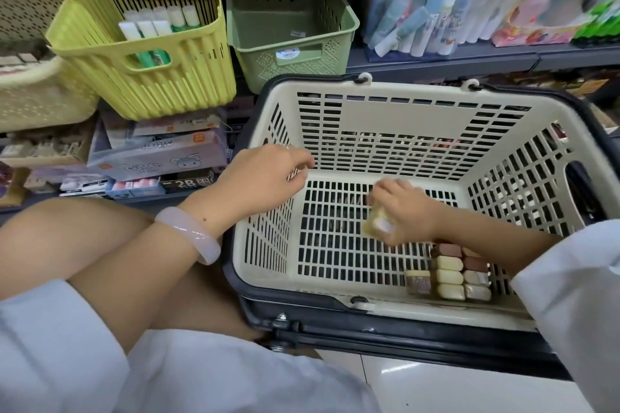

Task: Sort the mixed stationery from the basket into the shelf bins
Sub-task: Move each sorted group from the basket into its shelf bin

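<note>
Erasers (459, 273) left in my basket's (379, 94) near corner remain unsorted, glue sticks (157, 23) already binned, while my right hand (402, 211) pinches one pack and my left hand (265, 178) curls on the rim.

Left hand (268, 174) out in front, palm down, fingers curled inward with thumb and fingertips pinched together, apparently on something small and hard to make out; ring on one finger, pale bangle (191, 233) round the wrist. Left forearm bare, crossing above a bare knee. Right hand (402, 214) lower and to the right, blurred, fingers curled round a small yellowish pack (377, 223). Right forearm bare up to a white sleeve (570, 295), angled in from the right.
</note>
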A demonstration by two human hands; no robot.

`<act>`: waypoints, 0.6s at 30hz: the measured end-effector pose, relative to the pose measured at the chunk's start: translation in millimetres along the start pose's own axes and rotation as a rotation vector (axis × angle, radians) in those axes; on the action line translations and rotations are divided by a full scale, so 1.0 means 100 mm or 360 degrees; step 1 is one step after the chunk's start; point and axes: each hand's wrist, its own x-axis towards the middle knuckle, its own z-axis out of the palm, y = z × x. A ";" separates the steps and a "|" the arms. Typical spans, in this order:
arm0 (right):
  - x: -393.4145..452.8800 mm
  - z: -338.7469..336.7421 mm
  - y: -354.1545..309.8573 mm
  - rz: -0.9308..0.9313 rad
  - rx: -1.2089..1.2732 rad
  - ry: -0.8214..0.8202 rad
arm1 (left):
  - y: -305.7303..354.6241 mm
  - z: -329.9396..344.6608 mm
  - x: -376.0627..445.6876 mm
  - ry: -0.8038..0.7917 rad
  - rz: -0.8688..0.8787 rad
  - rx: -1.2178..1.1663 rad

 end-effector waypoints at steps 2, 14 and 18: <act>0.06 -0.32 -0.26 -0.0170 0.0148 0.0335 | 0.12 -0.04 0.04 0.0055 -0.0241 -0.0641; 0.13 -1.27 -0.99 -0.0678 0.1002 0.0874 | 0.18 -0.49 -0.06 0.0004 -0.0921 -0.2950; 0.19 -1.42 -1.06 -0.0552 0.1409 0.0902 | 0.06 -0.60 -0.12 0.0115 -0.0856 -0.2958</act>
